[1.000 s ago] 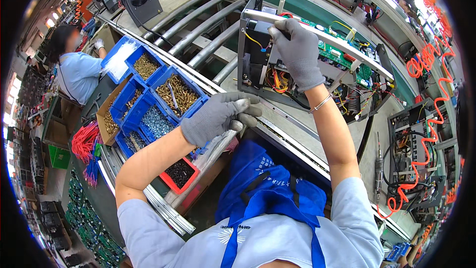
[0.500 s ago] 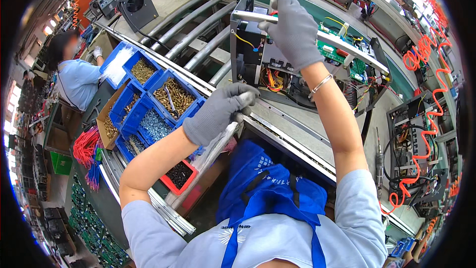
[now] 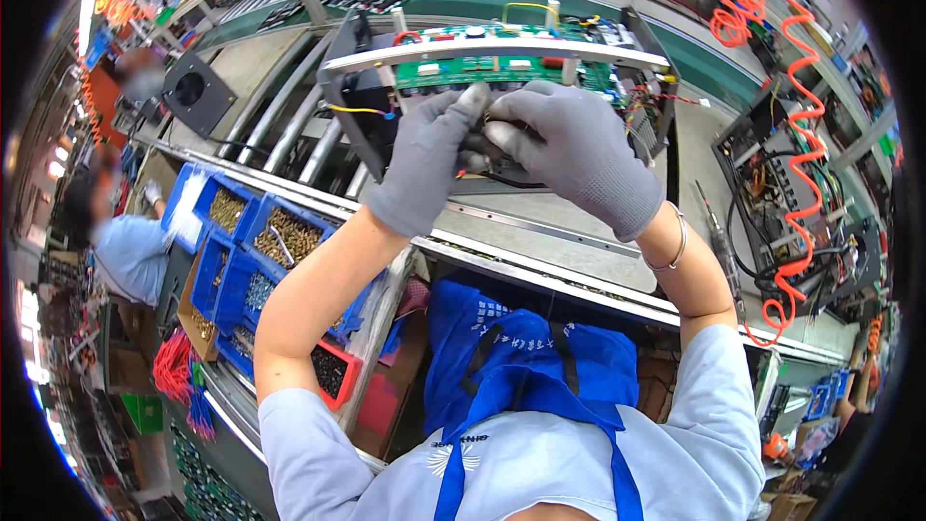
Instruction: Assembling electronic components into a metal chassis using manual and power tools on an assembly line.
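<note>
Head view: left hand [image 3: 422, 164] and right hand [image 3: 584, 159], both grey-gloved, are hovering with fingertips just beside each other, over the bench [image 3: 550, 210]. Thumb and index of each are standing close together; can't tell if either pair is clamping anything. Whatever is showing between the tips is too small to read.

Key relation: open chassis [image 3: 502, 46] is standing directly beyond the fingers, on the far side from the body. Long axis is running left-right, roughly along the bench's front edge. Both hands are sitting about equally near it, overlapping its front face in view; can't tell if they're touching it.

Counts, near to far:
- 1 red bin [image 3: 350, 384], sitting off the bench's left front corner.
- Blue bins [image 3: 230, 237]: about 6 showing beyond it, overlapping, so count's soft.
- 1 screwdriver-like tool [image 3: 721, 249], lying toward the bench's right end.
- 1 green board [image 3: 463, 68], lying in the open chassis behind its front rail.
- 1 yellow wire [image 3: 362, 110], hanging loose-looking at the chassis's left end.
- 1 second unit [image 3: 779, 174], standing near the bench's right edge.
- 1 fan panel [image 3: 212, 96], standing far left.
- 1 co-worker [image 3: 133, 256], working past the bins.
</note>
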Demonstrator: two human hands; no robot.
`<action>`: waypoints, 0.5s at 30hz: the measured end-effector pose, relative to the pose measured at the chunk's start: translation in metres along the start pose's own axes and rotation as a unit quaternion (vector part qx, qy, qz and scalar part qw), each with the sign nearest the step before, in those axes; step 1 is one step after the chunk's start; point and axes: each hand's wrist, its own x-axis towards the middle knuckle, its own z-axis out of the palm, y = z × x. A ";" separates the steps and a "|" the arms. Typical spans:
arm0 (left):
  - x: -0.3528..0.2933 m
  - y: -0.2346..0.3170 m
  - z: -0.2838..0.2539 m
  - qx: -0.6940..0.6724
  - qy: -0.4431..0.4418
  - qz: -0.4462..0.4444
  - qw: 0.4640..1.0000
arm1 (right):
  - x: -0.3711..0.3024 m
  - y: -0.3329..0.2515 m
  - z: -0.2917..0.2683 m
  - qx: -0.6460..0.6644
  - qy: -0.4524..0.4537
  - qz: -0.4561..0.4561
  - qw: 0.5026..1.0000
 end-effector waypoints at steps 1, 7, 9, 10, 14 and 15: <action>0.009 -0.001 0.011 -0.009 -0.006 0.005 1.000 | -0.005 0.003 -0.007 -0.033 0.036 0.012 0.999; 0.043 0.001 0.070 -0.030 0.014 -0.042 0.999 | -0.023 0.041 -0.030 -0.091 0.120 0.050 0.987; 0.064 0.011 0.061 0.081 -0.019 -0.016 0.996 | -0.025 0.065 -0.036 -0.027 0.156 0.056 0.986; 0.083 0.014 0.053 0.349 0.046 0.322 0.879 | -0.024 0.079 -0.037 -0.045 0.146 0.085 0.985; 0.121 0.026 0.047 0.604 -0.019 0.398 0.690 | -0.014 0.105 -0.023 -0.110 0.105 0.075 0.985; 0.128 0.030 0.042 0.601 -0.124 0.216 0.759 | -0.010 0.106 -0.019 -0.106 0.105 0.073 0.986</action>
